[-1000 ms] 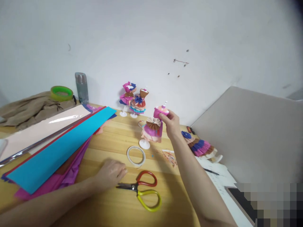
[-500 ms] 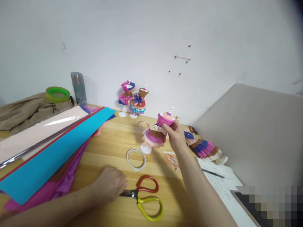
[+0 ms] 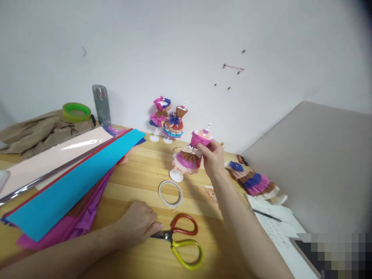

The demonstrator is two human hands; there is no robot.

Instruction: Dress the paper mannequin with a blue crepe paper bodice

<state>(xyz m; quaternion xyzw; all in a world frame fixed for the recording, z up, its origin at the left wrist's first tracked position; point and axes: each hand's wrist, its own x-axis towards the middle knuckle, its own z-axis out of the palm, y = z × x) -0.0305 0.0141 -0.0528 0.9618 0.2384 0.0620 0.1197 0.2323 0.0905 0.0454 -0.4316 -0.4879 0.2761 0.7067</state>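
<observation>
Right hand [image 3: 214, 157]: pinching pink dress [image 3: 190, 155] at top, toward back edge of table [image 3: 139, 170]
Skirt [image 3: 186, 164]: hanging left, below grip
Left hand [image 3: 138, 224]: covering tips of scissors [image 3: 167, 235], grip unclear

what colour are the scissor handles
The upper handle is red, the lower handle yellow; best in the head view.

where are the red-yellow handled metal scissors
In the head view, the scissors lie at lower centre, right of the left hand and below the white tape ring.

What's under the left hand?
The red-and-yellow-handled metal scissors reach in under the left hand; their pivot and both handles show. The blade tips and the wooden tabletop beneath the palm are covered.
</observation>
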